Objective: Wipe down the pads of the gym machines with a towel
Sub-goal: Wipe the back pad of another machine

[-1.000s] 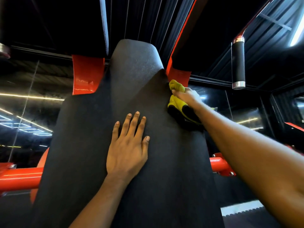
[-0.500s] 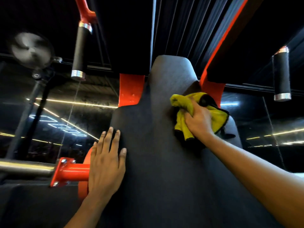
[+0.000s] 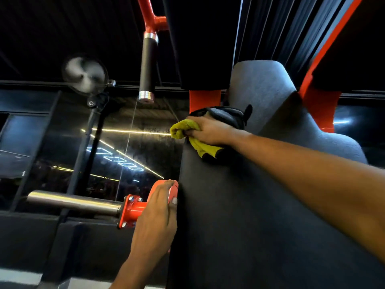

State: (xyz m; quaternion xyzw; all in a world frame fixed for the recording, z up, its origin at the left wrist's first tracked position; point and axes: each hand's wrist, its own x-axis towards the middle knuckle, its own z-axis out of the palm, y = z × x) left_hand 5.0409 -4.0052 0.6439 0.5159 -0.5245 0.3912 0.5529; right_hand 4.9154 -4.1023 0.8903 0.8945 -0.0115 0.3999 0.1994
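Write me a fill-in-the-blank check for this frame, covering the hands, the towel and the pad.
1. The right hand grips a ____ towel.
2. The towel sits at the ____ edge of the pad, in its upper part.
3. The left hand holds no towel; its fingers lie over a ____ disc beside the pad.
Missing words: yellow; left; red.

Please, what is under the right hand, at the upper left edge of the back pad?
A yellow and black towel lies under the right hand, which grips it against the back pad. The pad surface beneath is covered.
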